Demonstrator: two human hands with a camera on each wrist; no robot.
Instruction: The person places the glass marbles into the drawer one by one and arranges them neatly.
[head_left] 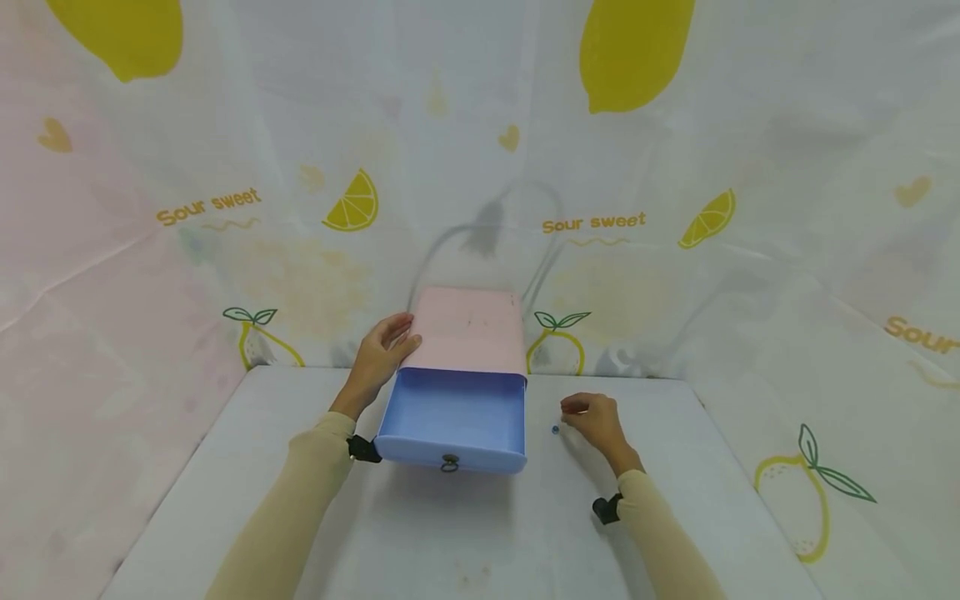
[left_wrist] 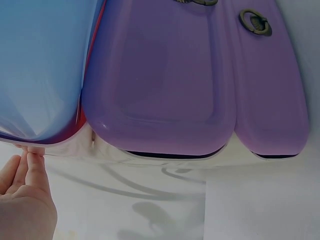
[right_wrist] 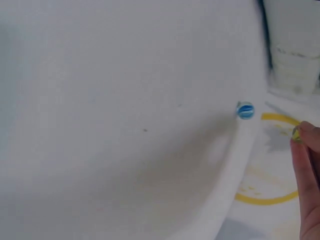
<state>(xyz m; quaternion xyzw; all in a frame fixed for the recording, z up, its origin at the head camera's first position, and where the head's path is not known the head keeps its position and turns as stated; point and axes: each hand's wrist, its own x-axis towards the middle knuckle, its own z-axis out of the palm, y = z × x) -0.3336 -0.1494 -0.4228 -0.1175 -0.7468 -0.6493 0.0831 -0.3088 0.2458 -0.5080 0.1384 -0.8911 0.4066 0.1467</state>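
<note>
A small chest [head_left: 472,329] with a pink top stands at the back of the table, its blue top drawer [head_left: 457,408] pulled out toward me. The pulled-out drawer has nothing in it. My left hand [head_left: 378,354] rests against the chest's left side, its fingers fairly straight in the left wrist view. Right of the drawer, my right hand [head_left: 596,421] pinches a small yellow-green marble [right_wrist: 296,134] between thumb and fingertips. Close beside those fingertips, a blue-striped marble [right_wrist: 245,110] lies on the white tabletop.
Below the blue drawer, the left wrist view shows a larger purple drawer [left_wrist: 165,80] and a narrower purple drawer [left_wrist: 272,85], both pushed in, with bronze ring pulls. A lemon-print cloth [head_left: 450,167] hangs right behind the table [head_left: 262,467].
</note>
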